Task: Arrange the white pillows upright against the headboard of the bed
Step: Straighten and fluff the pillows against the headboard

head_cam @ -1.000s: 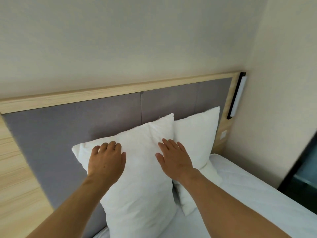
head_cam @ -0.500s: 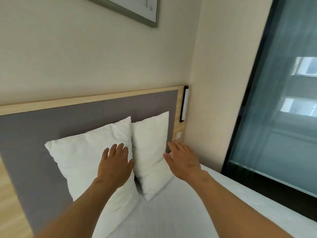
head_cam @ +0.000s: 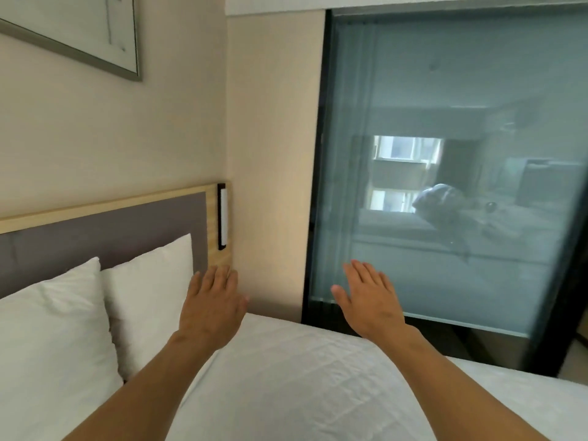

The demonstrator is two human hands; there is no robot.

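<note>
Two white pillows stand upright side by side against the grey padded headboard (head_cam: pixel 95 237) with its light wood frame. The near pillow (head_cam: pixel 47 338) fills the lower left; the far pillow (head_cam: pixel 149 294) leans beside it toward the wall. My left hand (head_cam: pixel 213 307) hovers flat, fingers spread, just right of the far pillow and clear of it. My right hand (head_cam: pixel 369 300) is held out flat over the bed's far edge, in front of the glass. Neither hand holds anything.
The white bed sheet (head_cam: pixel 302 383) spreads below my arms. A slim wall lamp (head_cam: pixel 222 218) is fixed at the headboard's right end. A large dark-framed glass panel (head_cam: pixel 445 173) stands to the right of the bed, and a framed picture (head_cam: pixel 73 30) hangs above.
Both hands have come off the pillows and swung right with my view. The pillows stay standing against the headboard, now at the left of the frame.
</note>
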